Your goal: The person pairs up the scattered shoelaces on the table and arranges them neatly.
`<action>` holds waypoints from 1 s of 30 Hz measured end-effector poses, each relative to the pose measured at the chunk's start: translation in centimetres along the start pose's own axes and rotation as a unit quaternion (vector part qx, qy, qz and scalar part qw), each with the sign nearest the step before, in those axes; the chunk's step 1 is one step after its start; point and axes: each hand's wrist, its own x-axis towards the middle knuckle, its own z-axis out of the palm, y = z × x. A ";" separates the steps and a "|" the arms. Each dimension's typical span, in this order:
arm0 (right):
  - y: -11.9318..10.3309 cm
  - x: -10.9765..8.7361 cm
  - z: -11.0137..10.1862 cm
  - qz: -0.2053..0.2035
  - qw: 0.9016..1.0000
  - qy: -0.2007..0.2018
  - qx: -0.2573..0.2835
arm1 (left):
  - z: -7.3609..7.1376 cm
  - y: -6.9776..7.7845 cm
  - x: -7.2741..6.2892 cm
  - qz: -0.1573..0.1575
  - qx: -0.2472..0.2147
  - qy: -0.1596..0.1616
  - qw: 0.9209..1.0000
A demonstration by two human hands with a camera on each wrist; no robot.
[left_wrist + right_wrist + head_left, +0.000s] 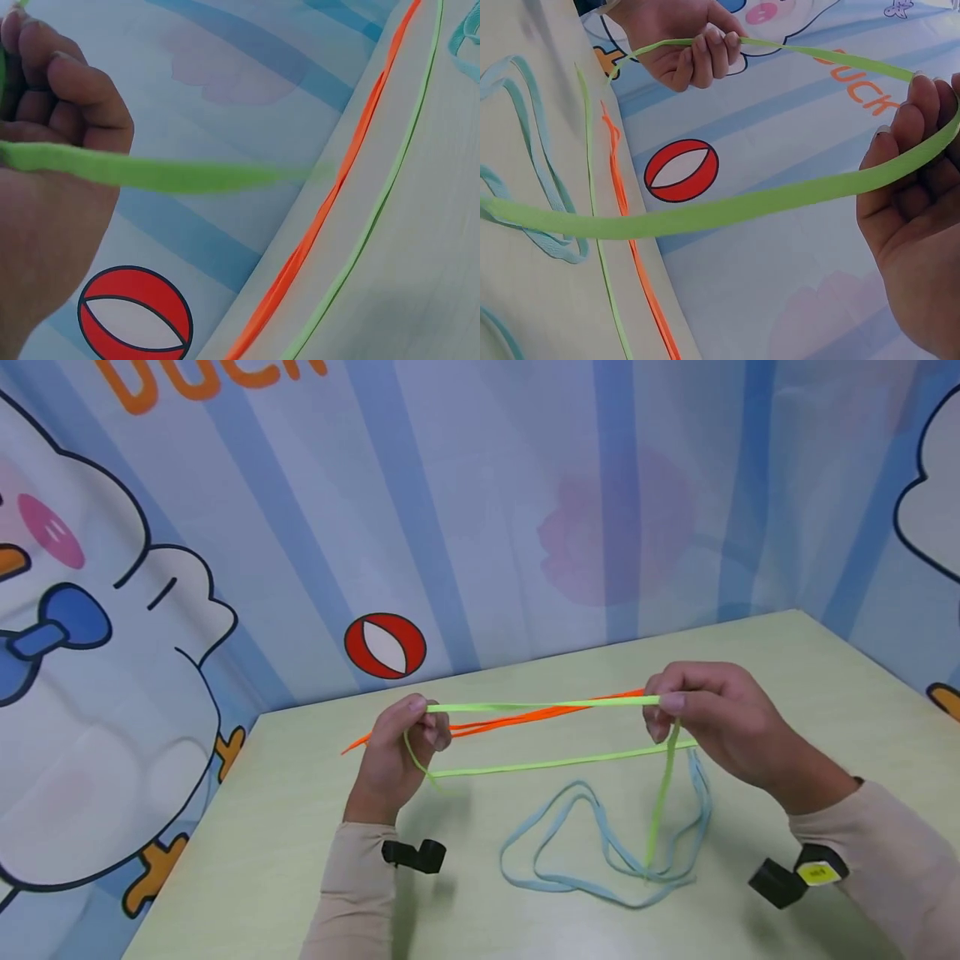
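A flat yellow-green shoelace (510,706) is stretched level above the table between both hands. My left hand (401,747) pinches it between thumb and fingers, and a short end hangs below that hand. On the other side my right hand (720,718) pinches it, with a longer tail drooping toward the table, as the right wrist view shows from close by. Behind and below the stretched part lies an orange shoelace (525,718), partly hidden by the left hand. A second green shoelace (555,765) runs along the table. Nearer to me a light blue shoelace (570,883) lies in loose loops.
The pale table (277,827) ends at the back against a blue striped backdrop (495,527) with cartoon ducks and a red ball print (385,646). Each wrist wears a small black camera, such as the right one (780,883).
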 end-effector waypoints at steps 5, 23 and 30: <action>0.0 0.0 -0.7 -0.021 1.000 0.010 0.019 | -0.3 -0.1 0.1 0.004 -0.012 0.043 0.999; 0.5 -0.5 -2.5 0.028 0.995 0.091 -0.011 | -0.5 -0.2 0.1 -0.035 -0.015 0.145 0.989; 0.7 -0.8 -3.3 0.063 0.990 0.120 -0.042 | -0.9 -0.3 0.2 -0.039 -0.015 0.160 0.986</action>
